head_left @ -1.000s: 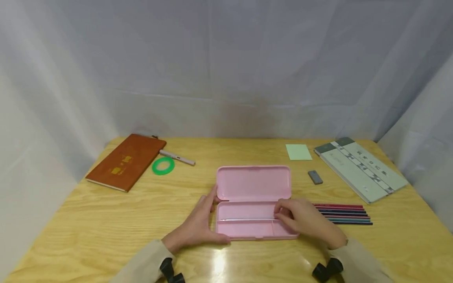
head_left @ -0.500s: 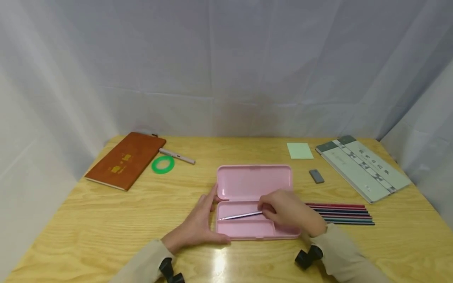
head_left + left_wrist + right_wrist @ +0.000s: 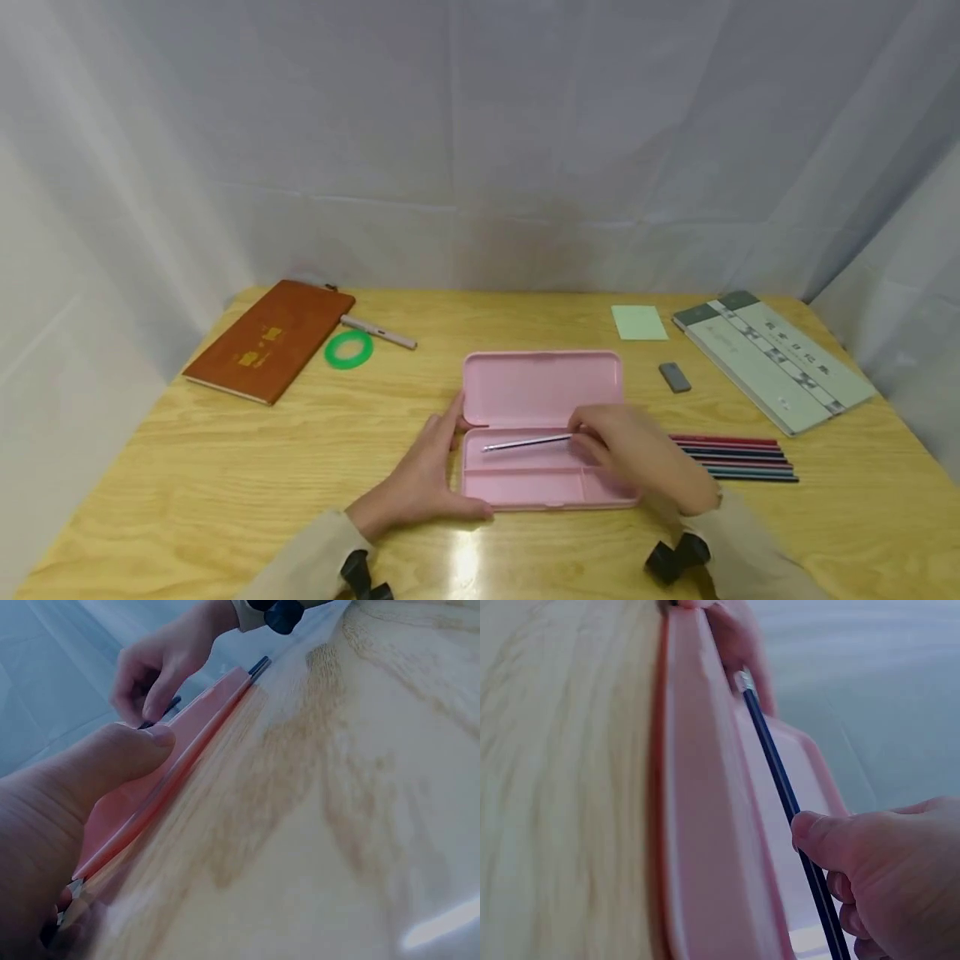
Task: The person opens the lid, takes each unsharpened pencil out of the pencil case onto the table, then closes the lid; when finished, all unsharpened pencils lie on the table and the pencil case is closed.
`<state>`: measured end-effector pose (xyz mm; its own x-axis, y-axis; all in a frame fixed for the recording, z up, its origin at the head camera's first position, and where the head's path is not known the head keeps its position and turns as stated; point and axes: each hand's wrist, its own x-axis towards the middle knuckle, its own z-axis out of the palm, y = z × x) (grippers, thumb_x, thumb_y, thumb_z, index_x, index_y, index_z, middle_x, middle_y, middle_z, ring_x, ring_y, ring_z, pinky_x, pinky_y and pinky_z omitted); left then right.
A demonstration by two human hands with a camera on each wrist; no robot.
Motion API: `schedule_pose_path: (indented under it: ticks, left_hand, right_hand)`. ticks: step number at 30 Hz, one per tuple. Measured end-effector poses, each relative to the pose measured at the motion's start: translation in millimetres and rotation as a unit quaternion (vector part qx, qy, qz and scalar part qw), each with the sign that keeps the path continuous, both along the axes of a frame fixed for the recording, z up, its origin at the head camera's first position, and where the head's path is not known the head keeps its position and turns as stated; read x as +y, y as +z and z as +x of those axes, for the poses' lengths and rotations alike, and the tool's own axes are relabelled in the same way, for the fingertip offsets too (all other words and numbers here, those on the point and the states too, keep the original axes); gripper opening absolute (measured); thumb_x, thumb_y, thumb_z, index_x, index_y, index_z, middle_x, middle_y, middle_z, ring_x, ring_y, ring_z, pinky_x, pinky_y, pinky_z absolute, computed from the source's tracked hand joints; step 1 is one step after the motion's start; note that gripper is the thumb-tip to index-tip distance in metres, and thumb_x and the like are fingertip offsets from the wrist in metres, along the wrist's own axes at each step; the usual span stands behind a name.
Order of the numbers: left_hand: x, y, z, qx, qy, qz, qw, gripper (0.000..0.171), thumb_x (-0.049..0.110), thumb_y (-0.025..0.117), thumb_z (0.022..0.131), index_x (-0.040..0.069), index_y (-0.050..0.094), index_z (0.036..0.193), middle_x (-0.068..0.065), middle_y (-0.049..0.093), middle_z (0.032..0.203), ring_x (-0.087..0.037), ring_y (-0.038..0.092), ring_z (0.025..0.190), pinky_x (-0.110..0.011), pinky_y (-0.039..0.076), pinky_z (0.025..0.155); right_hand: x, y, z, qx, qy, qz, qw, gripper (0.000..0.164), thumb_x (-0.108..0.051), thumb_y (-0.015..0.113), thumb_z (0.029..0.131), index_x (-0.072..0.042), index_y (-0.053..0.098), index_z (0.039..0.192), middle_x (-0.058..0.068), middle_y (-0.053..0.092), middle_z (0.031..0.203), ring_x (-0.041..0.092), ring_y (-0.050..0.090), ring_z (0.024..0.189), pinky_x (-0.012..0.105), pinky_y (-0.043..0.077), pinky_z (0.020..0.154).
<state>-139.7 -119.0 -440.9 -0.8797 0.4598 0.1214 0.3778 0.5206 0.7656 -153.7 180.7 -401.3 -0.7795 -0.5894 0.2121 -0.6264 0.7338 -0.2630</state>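
A pink pencil case (image 3: 517, 487) lies open on the table, its lid (image 3: 542, 387) tipped back. My left hand (image 3: 420, 477) holds the case's left end, thumb at the front edge and fingers toward the hinge side. In the left wrist view that thumb (image 3: 127, 754) lies over the rim. My right hand (image 3: 637, 454) pinches a dark pencil (image 3: 784, 784) between thumb and fingers. The pencil slants over the long rear compartment, its silver-banded end pointing left toward my left hand. Dividers mark off a front compartment and a small one at the right, partly hidden under my right hand.
Several coloured pencils (image 3: 738, 458) lie side by side right of the case. Behind them are a grey eraser (image 3: 674, 377), green sticky notes (image 3: 639, 322) and a pale notebook (image 3: 776, 358). At left lie a brown notebook (image 3: 270, 342), green tape (image 3: 348, 349) and a pen (image 3: 378, 332).
The pencil has gone from lying along the divider to a slant over the rear compartment. My right hand shifted left, then back right with it. My left hand stays on the case.
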Motion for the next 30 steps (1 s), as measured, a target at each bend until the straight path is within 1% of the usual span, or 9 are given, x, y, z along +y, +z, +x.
schedule_pose_path:
  ticks: [3, 7, 10, 13, 16, 19, 22, 26, 30]
  left_hand:
    - [0, -0.7, 1.7, -0.004, 0.002, -0.003, 1.0, 0.145, 0.051, 0.091, 0.048, 0.023, -0.002, 0.156, 0.004, 0.048, 0.129, -0.012, 0.047, 0.109, -0.036, 0.046, 0.096]
    - [-1, -1.4, 2.9, -0.005, 0.003, -0.009, 0.9999, 0.145, 0.052, 0.091, 0.049, 0.021, -0.002, 0.156, 0.003, 0.048, 0.131, -0.012, 0.047, 0.109, -0.035, 0.046, 0.096]
    - [-3, -1.2, 3.1, -0.002, 0.005, -0.011, 0.9999, 0.145, 0.052, 0.091, 0.049, 0.02, -0.001, 0.156, 0.004, 0.048, 0.131, -0.012, 0.048, 0.11, -0.036, 0.046, 0.097]
    - [-4, -0.7, 2.7, 0.003, 0.007, -0.012, 0.9999, 0.145, 0.052, 0.091, 0.049, 0.019, -0.001, 0.156, 0.004, 0.049, 0.131, -0.012, 0.048, 0.11, -0.037, 0.046, 0.098]
    - [-4, 0.2, 2.1, 0.003, 0.006, -0.013, 0.9999, 0.146, 0.053, 0.091, 0.048, 0.019, -0.001, 0.156, 0.005, 0.049, 0.131, -0.012, 0.048, 0.111, -0.037, 0.045, 0.098]
    - [-4, 1.2, 1.8, 0.0, 0.006, -0.014, 0.9999, 0.146, 0.053, 0.091, 0.048, 0.018, -0.001, 0.156, 0.006, 0.049, 0.13, -0.011, 0.048, 0.111, -0.037, 0.045, 0.099]
    - [-3, 1.9, 1.4, -0.004, 0.007, -0.015, 0.9999, 0.146, 0.052, 0.091, 0.048, 0.019, -0.001, 0.156, 0.006, 0.048, 0.13, -0.011, 0.048, 0.111, -0.037, 0.045, 0.099]
    - [-2, 1.6, 0.6, -0.004, 0.007, -0.014, 0.9999, 0.146, 0.052, 0.091, 0.048, 0.019, 0.0, 0.156, 0.006, 0.048, 0.13, -0.011, 0.048, 0.11, -0.037, 0.045, 0.098]
    - [0, 0.4, 0.0, -0.002, 0.003, -0.009, 1.0, 0.146, 0.051, 0.092, 0.048, 0.018, -0.001, 0.156, 0.005, 0.049, 0.129, -0.011, 0.048, 0.11, -0.037, 0.045, 0.098]
  right_hand:
    - [35, 0.8, 9.1, 0.022, -0.022, -0.024, 0.999, 0.008, -0.011, 0.07, 0.086, -0.018, 0.066, 0.087, -0.013, 0.059, 0.073, -0.001, 0.049, 0.063, 0.022, 0.045, 0.058]
    - [94, -11.4, 30.0, -0.003, -0.071, -0.066, 0.995, 0.013, -0.011, 0.073, 0.083, -0.02, 0.066, 0.086, -0.019, 0.045, 0.064, -0.006, 0.036, 0.056, 0.018, 0.034, 0.049]
    - [133, -23.0, 48.9, -0.022, -0.104, -0.088, 0.99, 0.015, -0.01, 0.074, 0.083, -0.021, 0.065, 0.085, -0.021, 0.04, 0.062, -0.007, 0.034, 0.054, 0.017, 0.032, 0.048]
    - [163, -31.6, 64.2, -0.015, -0.128, -0.088, 0.988, 0.023, -0.005, 0.075, 0.08, -0.024, 0.063, 0.082, -0.022, 0.04, 0.062, -0.007, 0.034, 0.054, 0.017, 0.031, 0.048]
    - [180, -35.8, 73.1, -0.013, -0.15, -0.07, 0.986, 0.028, -0.001, 0.075, 0.078, -0.025, 0.061, 0.081, -0.022, 0.039, 0.062, -0.007, 0.034, 0.055, 0.017, 0.03, 0.048]
    - [183, -37.2, 75.1, -0.005, -0.154, -0.059, 0.986, 0.029, -0.001, 0.076, 0.077, -0.025, 0.059, 0.081, -0.023, 0.038, 0.062, -0.008, 0.033, 0.054, 0.016, 0.03, 0.048]
    - [172, -35.9, 70.6, 0.002, -0.14, -0.069, 0.988, 0.03, -0.001, 0.076, 0.076, -0.023, 0.057, 0.083, -0.022, 0.036, 0.061, -0.008, 0.032, 0.053, 0.017, 0.029, 0.048]
    - [140, -28.8, 57.4, -0.01, -0.111, -0.085, 0.99, 0.031, -0.003, 0.077, 0.077, -0.018, 0.052, 0.086, -0.02, 0.036, 0.062, -0.007, 0.032, 0.053, 0.017, 0.031, 0.048]
    - [102, -18.4, 41.8, -0.045, -0.082, -0.096, 0.991, 0.027, -0.008, 0.075, 0.081, -0.015, 0.051, 0.09, -0.017, 0.039, 0.063, -0.007, 0.034, 0.054, 0.018, 0.034, 0.048]
